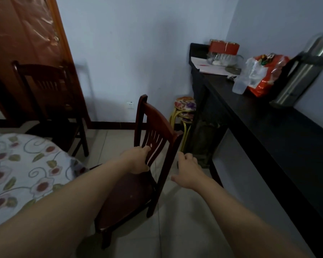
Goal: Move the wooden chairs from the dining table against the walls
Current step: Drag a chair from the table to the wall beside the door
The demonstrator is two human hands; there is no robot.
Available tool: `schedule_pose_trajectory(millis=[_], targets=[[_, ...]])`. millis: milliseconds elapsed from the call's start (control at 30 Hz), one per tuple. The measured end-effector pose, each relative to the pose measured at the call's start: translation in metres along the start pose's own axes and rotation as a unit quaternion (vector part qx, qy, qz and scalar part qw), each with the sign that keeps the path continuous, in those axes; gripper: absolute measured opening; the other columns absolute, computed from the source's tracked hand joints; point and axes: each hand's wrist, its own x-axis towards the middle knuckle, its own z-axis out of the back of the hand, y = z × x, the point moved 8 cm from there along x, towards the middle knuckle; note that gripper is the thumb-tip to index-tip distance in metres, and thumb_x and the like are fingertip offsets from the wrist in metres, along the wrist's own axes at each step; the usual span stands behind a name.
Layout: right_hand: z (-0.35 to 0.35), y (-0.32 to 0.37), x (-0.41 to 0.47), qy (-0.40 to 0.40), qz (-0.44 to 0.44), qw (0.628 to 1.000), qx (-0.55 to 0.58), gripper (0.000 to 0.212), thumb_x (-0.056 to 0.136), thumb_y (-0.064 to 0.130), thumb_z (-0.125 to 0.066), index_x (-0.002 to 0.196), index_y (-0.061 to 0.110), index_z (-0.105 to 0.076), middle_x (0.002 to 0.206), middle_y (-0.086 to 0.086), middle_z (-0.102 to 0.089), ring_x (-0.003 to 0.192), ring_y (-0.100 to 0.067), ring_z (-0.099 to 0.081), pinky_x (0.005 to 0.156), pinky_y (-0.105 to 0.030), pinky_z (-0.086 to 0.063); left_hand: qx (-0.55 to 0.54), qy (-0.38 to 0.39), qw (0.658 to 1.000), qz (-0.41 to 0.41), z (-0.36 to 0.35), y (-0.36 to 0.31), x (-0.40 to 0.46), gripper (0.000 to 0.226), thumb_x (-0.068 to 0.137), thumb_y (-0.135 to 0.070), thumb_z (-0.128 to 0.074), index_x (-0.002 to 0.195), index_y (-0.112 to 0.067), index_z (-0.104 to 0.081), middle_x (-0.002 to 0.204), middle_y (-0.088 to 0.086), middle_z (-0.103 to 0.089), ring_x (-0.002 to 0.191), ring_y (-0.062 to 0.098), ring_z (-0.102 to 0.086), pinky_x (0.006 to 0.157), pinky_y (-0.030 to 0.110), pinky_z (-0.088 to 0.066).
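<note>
Both bare forearms reach forward from the lower edge of the frame toward its centre. The left hand (137,160) is curled closed in a grip, fingers hooked forward (thumb underneath). The right hand (186,171) hovers free just right of centre, palm down, fingers loosely bent.

- Near chair (153,127): reddish-brown wood, darker maroon seat.
- Far chair (50,101): very dark brown.
- Tablecloth (22,174): white, maroon flowers, green leaves, grey-green swirls.
- Sideboard (268,127): black.
- Stools (185,107): yellow legs, floral tops, purple bloom.
- Bag (265,75): orange-red.
- Flask (302,71): silver, black band.
- Wall (129,43): pale blue-grey.
</note>
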Motion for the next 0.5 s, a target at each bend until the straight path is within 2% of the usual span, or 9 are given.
schedule_pose_trajectory(millis=[200,367,500], targets=[[0.026,0.005,0.09,-0.023,0.004,1.0,-0.008,0.087,0.084,0.035,-0.067,0.149,0.022,-0.011,0.15,-0.014,-0.022,0.137,-0.033,-0.026,0.113,-0.046,-0.032,-0.019,-0.014,1.0,-0.013,0.026,-0.001,0.084,0.073,0.088,-0.027,-0.064,0.148,-0.018,-0.025,0.146,0.008,-0.041,0.133,0.027,-0.043,0.109,0.039,-0.039],[0.048,0.006,0.179,-0.035,0.025,0.999,0.002,0.078,0.086,0.029,-0.063,0.147,0.023,-0.015,0.145,-0.014,-0.029,0.133,-0.032,-0.031,0.109,-0.045,-0.036,-0.005,-0.039,0.999,0.001,0.046,0.005,0.161,0.075,0.087,-0.022,-0.064,0.149,-0.019,-0.023,0.147,0.006,-0.04,0.133,0.027,-0.043,0.108,0.041,-0.041],[0.052,0.008,0.239,-0.012,0.034,0.999,0.008,0.075,0.087,0.026,-0.062,0.147,0.02,-0.017,0.143,-0.014,-0.032,0.132,-0.031,-0.035,0.108,-0.043,-0.038,0.018,-0.056,0.998,0.018,0.05,0.015,0.214,0.081,0.085,-0.013,-0.063,0.151,-0.02,-0.017,0.152,0.005,-0.032,0.14,0.026,-0.033,0.112,0.043,-0.036]])
